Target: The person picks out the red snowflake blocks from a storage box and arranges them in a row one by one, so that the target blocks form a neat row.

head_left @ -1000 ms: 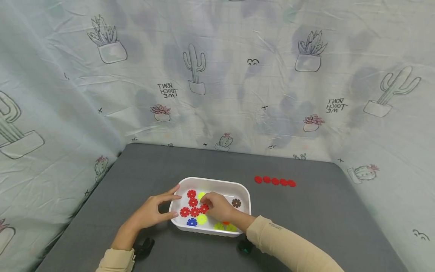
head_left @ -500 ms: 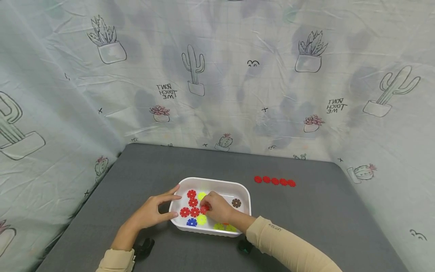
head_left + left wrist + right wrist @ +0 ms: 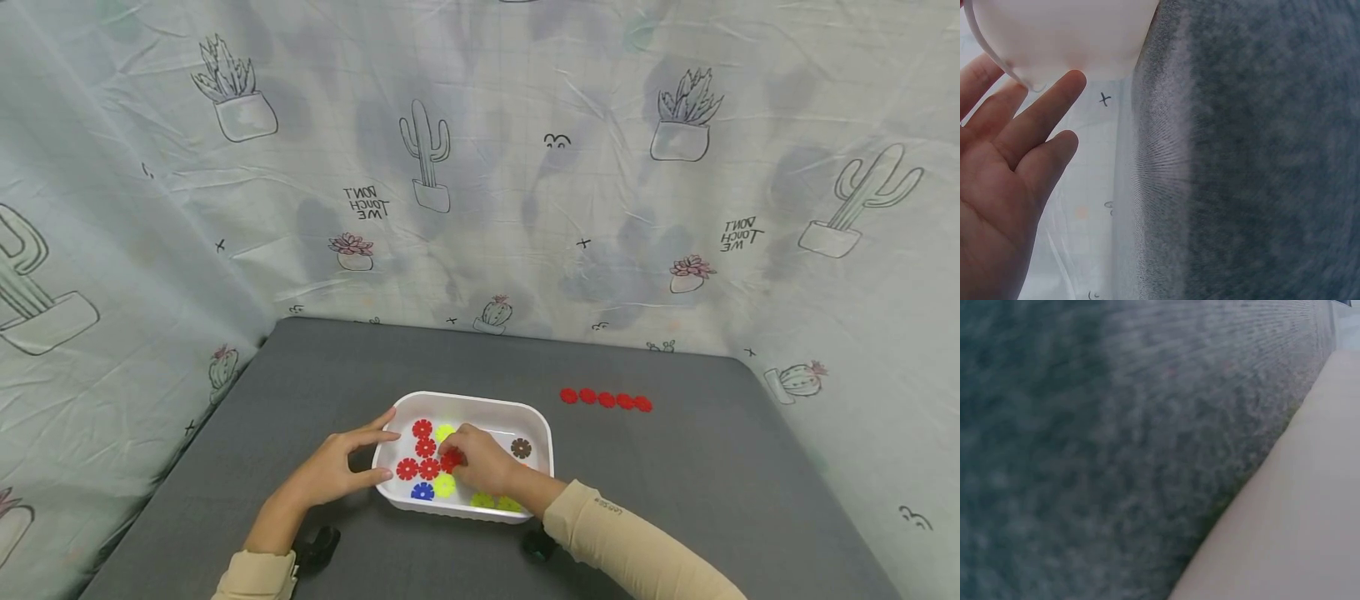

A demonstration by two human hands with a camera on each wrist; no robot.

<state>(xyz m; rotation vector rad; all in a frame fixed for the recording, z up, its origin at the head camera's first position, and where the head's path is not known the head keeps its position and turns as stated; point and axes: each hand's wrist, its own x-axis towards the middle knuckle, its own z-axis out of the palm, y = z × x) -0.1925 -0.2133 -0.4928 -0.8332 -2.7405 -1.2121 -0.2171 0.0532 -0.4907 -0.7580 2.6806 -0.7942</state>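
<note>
A white plastic tray (image 3: 480, 402) stands on the grey table with notched, flower-shaped plastic discs in it. Inside, my right hand (image 3: 483, 460) pinches a red notched disc (image 3: 451, 461) low over the tray floor. Left of it lie several more red discs (image 3: 425, 447), a blue disc (image 3: 422, 491) and a yellow disc (image 3: 444, 485). Fingers spread and fairly straight, my left hand (image 3: 330, 468) rests at the tray's left end; the left wrist view has its fingertips (image 3: 1072, 81) against the tray's outer wall. The right wrist view has only tray wall and tabletop, no hand.
A row of several red discs (image 3: 607, 400) lies on the table, right of and behind the tray. A brown disc (image 3: 521, 448) sits in the tray's right part, yellow discs (image 3: 482, 500) near its front wall. Patterned cloth (image 3: 510, 167) hangs behind the table.
The red disc under my right fingertips has tilted slightly in their pinch. My left hand and the tray keep their places; the whole view shifts very slightly.
</note>
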